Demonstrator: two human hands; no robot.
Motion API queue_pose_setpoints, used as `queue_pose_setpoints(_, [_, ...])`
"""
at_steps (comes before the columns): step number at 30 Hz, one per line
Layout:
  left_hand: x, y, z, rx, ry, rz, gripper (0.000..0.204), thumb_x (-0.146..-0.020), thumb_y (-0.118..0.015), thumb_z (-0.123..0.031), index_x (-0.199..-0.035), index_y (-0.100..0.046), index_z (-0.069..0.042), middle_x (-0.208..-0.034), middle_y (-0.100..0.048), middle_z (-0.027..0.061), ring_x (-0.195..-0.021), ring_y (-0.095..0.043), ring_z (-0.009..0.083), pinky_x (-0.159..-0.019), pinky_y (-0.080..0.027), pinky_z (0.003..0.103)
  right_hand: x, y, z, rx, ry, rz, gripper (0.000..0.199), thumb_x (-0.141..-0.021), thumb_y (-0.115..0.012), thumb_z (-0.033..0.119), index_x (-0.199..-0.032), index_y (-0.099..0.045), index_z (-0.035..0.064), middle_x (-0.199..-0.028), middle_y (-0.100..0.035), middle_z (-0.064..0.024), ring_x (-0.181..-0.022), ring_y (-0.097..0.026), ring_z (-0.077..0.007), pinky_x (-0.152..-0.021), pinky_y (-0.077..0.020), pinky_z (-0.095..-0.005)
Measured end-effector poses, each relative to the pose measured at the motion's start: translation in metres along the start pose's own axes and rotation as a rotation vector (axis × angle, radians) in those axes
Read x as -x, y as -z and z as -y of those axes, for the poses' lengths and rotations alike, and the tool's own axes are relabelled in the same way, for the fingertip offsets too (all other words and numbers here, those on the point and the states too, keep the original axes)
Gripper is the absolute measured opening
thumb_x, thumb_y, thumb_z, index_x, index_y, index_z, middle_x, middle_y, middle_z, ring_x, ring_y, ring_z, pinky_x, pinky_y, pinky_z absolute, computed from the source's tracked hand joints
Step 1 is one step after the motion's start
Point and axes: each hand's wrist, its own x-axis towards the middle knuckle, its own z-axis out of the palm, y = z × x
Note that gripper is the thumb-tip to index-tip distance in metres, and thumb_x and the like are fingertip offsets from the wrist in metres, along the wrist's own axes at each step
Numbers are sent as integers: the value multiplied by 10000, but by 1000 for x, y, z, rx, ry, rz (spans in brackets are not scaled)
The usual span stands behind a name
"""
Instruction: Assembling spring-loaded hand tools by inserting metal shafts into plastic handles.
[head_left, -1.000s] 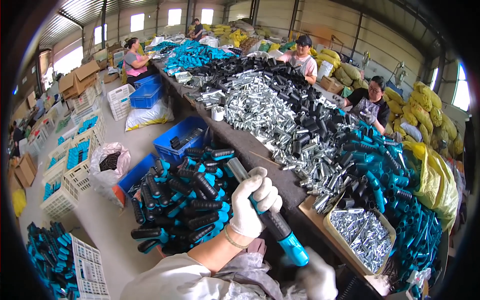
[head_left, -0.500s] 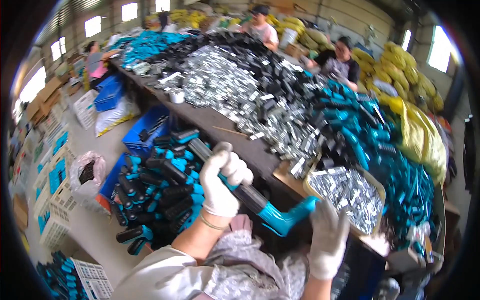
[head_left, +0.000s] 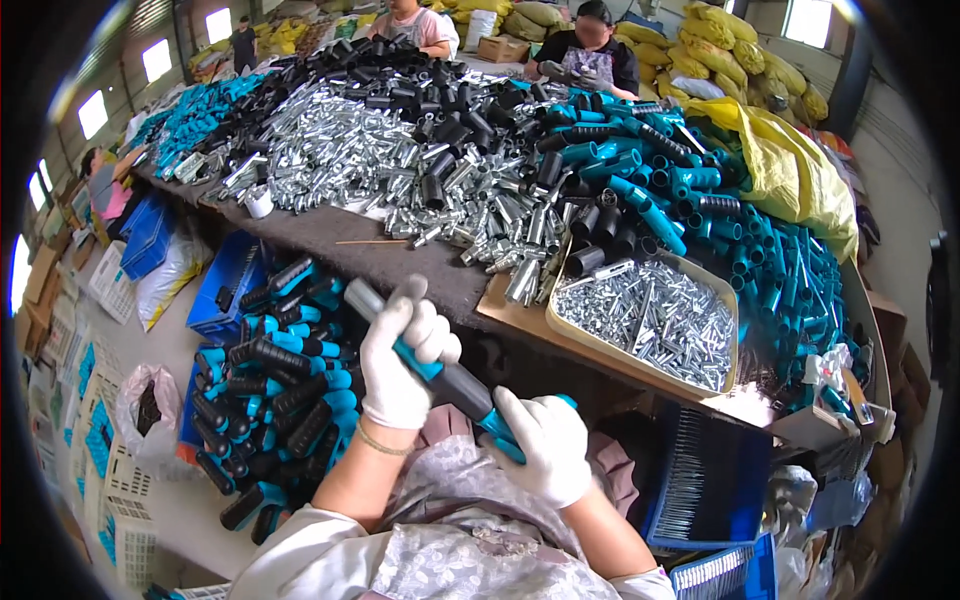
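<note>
Handle [head_left: 455, 385] now pulled down over the lap from the table edge [head_left: 440, 285], left hand [head_left: 400, 365] clenched on its upper grip, right hand [head_left: 545, 445] newly wrapped round the teal end (probably seating a part, tip hidden).

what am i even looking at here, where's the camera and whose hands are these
The camera sits on a person's head and looks down through a fisheye lens, so straight edges bend. There is no machine. The two white-gloved hands are that person's own. The left hand and the right hand grip one handle, teal and black with a metal tip. On the table lie a heap of metal tubes, teal grips and a tray of small metal pieces. A pile of finished handles lies below left. Other people work across the table.
</note>
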Motion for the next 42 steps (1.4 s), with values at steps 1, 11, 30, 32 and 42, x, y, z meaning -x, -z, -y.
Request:
queue_pose_setpoints(1, [3, -5, 6, -66, -49, -79, 105, -979, -499, -201, -930, -564, -134, -597, -254, -81, -488, -293, 56, -520, -295, 259, 1, -1, -6, -133, -56, 35, 675, -642, -827, 196, -1254, -608, 13, -752, -594, -135, -644, -577, -347, -604, -467, -431])
queue_pose_setpoints(11, [-12, 7, 47, -730, 257, 315, 466, -950, -672, -258, -1288, -546, 37, -993, -635, 64, -844, -610, 132, -768, -500, 264, 38, -22, -40, -1629, -852, 350, 917, -844, -646, 681, -1407, -447, -15, -877, -625, -97, -697, -602, -166, -666, -501, -293])
queue_pose_setpoints(30, [-131, 51, 12, -2431, -161, 106, 200, -834, -617, -183, -1013, -690, -130, -965, -695, 118, -953, -658, 332, -829, -536, 454, 48, -25, -33, -1306, -919, 38, 325, -843, -694, 150, -1103, -552, 17, -819, -594, -53, -725, -557, -141, -711, -476, -300])
queue_pose_setpoints(32, [-131, 55, 14, -2458, -253, 180, 230, -832, -628, -212, -1039, -686, -129, -985, -674, 114, -973, -632, 329, -859, -526, 442, 45, -22, -27, -1312, -963, 43, 350, -865, -677, 181, -1140, -550, 6, -822, -600, -57, -724, -561, -142, -710, -476, -297])
queue_pose_setpoints(42, [-50, 36, 6, -1074, -57, 131, 144, -865, -660, 1, -998, -608, -18, -890, -644, 21, -770, -616, 95, -685, -522, 249, 52, -21, -17, -903, -870, 52, 555, -895, -685, 147, -1401, -501, 13, -912, -635, -37, -794, -587, -102, -760, -508, -276])
